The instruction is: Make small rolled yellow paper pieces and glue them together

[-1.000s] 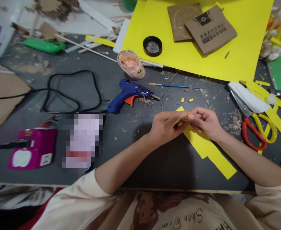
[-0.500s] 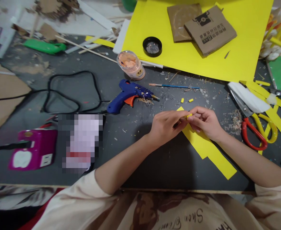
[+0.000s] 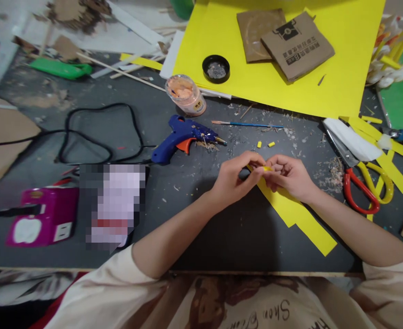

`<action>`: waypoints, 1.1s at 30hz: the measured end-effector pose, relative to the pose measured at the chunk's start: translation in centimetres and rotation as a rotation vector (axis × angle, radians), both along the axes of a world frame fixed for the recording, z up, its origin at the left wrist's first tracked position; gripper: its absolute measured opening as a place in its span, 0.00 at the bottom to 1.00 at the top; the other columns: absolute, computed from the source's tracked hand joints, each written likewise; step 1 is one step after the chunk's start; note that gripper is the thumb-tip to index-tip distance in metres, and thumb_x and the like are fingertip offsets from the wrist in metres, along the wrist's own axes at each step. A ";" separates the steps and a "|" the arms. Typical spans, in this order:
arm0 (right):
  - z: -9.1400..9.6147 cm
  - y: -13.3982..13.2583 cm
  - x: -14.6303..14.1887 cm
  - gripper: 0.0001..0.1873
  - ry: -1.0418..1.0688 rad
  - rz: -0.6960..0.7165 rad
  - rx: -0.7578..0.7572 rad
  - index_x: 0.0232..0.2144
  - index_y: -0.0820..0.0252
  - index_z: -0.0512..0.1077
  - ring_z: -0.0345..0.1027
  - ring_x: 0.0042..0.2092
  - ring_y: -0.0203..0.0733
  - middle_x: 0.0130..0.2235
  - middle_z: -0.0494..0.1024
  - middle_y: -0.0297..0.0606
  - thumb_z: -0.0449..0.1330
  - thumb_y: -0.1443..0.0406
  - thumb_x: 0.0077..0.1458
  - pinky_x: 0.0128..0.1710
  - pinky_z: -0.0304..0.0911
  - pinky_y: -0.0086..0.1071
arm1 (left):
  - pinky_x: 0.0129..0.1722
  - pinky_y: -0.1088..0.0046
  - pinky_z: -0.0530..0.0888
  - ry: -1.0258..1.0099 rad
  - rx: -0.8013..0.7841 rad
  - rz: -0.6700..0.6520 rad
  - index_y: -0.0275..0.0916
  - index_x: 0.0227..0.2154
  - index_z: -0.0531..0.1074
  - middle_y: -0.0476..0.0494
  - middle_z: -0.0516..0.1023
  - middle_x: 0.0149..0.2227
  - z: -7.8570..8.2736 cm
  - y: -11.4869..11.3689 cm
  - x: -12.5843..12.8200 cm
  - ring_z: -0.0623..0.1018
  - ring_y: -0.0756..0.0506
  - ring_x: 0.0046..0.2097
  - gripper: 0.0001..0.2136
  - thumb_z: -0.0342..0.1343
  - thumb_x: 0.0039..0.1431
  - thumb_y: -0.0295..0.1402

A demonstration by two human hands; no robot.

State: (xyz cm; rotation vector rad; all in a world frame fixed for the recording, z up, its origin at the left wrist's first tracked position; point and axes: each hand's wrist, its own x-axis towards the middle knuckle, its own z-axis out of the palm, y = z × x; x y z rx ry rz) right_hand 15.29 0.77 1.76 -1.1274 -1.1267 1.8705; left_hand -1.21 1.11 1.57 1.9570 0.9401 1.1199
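Observation:
My left hand (image 3: 235, 178) and my right hand (image 3: 288, 176) meet over the dark table, fingertips pinched on a small yellow paper piece (image 3: 266, 168). Fingers cover most of that piece, so its full shape is hidden. Under the hands lie yellow paper strips (image 3: 316, 233), slanting toward the front edge. Just beyond the fingertips rest two tiny yellow paper rolls, one (image 3: 259, 144) left of the other (image 3: 271, 144).
A blue hot glue gun (image 3: 184, 137) and a thin brush (image 3: 249, 124) lie ahead. Scissors (image 3: 350, 160) are at right. An open jar (image 3: 187, 96) stands by a yellow sheet (image 3: 300, 96). At left are a phone (image 3: 119, 201), a magenta box (image 3: 43, 217) and a black cable (image 3: 132, 109).
My fingers have shifted around the small yellow piece, which now shows as a flatter sliver between them. The whole view has moved slightly; the tools on the table stay put.

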 end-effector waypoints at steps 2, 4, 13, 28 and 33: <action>0.0 -0.1 0.0 0.17 0.000 -0.003 0.013 0.26 0.62 0.66 0.65 0.18 0.27 0.19 0.73 0.28 0.67 0.56 0.43 0.17 0.59 0.21 | 0.30 0.82 0.71 -0.001 -0.032 -0.005 0.37 0.29 0.68 0.50 0.75 0.27 -0.1 0.2 0.1 0.75 0.54 0.28 0.04 0.52 0.59 0.29; 0.0 -0.1 0.0 0.16 0.028 -0.014 0.026 0.26 0.62 0.67 0.67 0.19 0.28 0.20 0.74 0.29 0.67 0.57 0.45 0.18 0.60 0.22 | 0.29 0.83 0.70 -0.011 -0.055 0.009 0.37 0.29 0.68 0.51 0.74 0.26 -0.3 0.2 0.2 0.74 0.55 0.27 0.05 0.53 0.59 0.31; -0.5 -0.2 0.0 0.12 0.078 -0.089 0.119 0.30 0.62 0.68 0.70 0.23 0.30 0.22 0.76 0.30 0.63 0.59 0.51 0.22 0.65 0.23 | 0.27 0.83 0.68 0.071 -0.187 0.155 0.38 0.29 0.65 0.52 0.74 0.25 -0.4 -0.9 0.7 0.73 0.55 0.26 0.05 0.52 0.60 0.32; -0.6 -0.8 0.2 0.07 -0.216 -0.134 0.504 0.34 0.58 0.70 0.65 0.23 0.28 0.25 0.72 0.29 0.54 0.62 0.59 0.24 0.63 0.25 | 0.17 0.81 0.60 -0.229 -0.660 0.032 0.38 0.28 0.63 0.55 0.65 0.20 0.1 -1.3 1.4 0.62 0.57 0.18 0.12 0.51 0.59 0.42; -1.0 -1.2 -0.1 0.08 -0.427 -0.190 0.874 0.39 0.55 0.69 0.67 0.32 0.33 0.32 0.72 0.33 0.57 0.69 0.55 0.31 0.65 0.29 | 0.15 0.82 0.59 -0.330 -0.733 0.053 0.38 0.27 0.63 0.56 0.63 0.18 0.1 -1.4 1.7 0.62 0.57 0.16 0.15 0.53 0.57 0.46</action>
